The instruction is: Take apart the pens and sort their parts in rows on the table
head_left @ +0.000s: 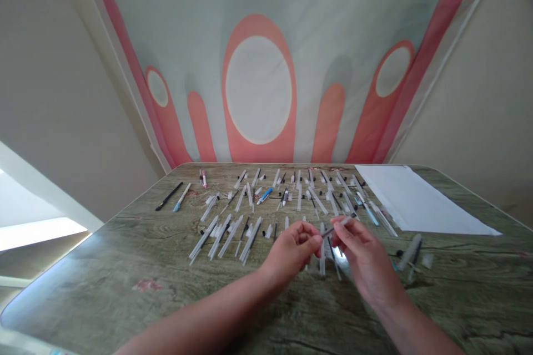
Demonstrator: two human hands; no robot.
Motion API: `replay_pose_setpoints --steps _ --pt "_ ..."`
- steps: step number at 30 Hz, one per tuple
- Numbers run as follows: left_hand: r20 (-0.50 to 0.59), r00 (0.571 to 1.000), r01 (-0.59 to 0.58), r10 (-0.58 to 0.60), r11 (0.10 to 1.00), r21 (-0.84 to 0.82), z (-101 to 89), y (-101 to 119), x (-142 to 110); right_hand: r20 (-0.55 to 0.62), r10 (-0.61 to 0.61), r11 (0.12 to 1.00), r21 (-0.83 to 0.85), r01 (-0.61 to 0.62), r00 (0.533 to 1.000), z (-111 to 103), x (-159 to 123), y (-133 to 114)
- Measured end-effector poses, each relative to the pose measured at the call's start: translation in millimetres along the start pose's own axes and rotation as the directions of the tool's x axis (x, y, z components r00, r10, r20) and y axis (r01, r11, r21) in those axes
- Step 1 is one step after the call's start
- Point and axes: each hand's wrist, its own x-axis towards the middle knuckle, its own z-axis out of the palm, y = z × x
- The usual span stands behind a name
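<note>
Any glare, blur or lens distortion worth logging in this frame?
Head view: pale sheen along the left side of the table, plus a bright patch beside the right hand; head view: pen parts right of that hand look smeared, and the left hand is fairly clear; head view: the patterned backdrop splays outward upward, likely wide-angle stretch.

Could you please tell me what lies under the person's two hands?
Between the left hand and right hand, which hold a thin rod, a translucent tube and a dark stick show on the table. Anything directly beneath the hands is covered.
</note>
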Motion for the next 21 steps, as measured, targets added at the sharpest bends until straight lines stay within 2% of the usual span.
replay_pose_setpoints --steps 4,6,8,10,14,17,21 --pt "0.004 1.000 0.013 -0.013 0.995 0.099 -28.6 19 -3 0.027 0.003 1.000 0.000 -0.003 1.000 -10 4 -5" --pt "-0.022 0.999 0.026 -0.025 0.998 0.053 -38.2 23 -5 0.080 0.009 0.999 -0.036 -0.006 0.997 -10 3 -6" --pt "-0.050 0.999 0.003 -0.005 0.999 -0.047 -44.2 23 -7 0.182 0.049 0.994 -0.104 -0.030 0.982 -7 0 -6" --pt "-0.080 0.996 -0.046 0.034 0.988 -0.148 -47.5 21 -7 0.305 0.134 0.981 -0.178 -0.082 0.943 -2 -4 -4" --pt "-0.129 0.990 -0.089 0.059 0.967 -0.240 -51.2 13 -10 0.510 0.277 0.953 -0.256 -0.164 0.815 11 -16 1" --pt "-0.140 0.988 -0.095 0.060 0.962 -0.255 -55.3 11 -13 0.587 0.335 0.941 -0.238 -0.239 0.737 17 -23 3" --pt "-0.109 0.990 -0.121 0.094 0.956 -0.268 -60.0 14 -16 0.618 0.423 0.897 -0.182 -0.403 0.663 17 -28 2"
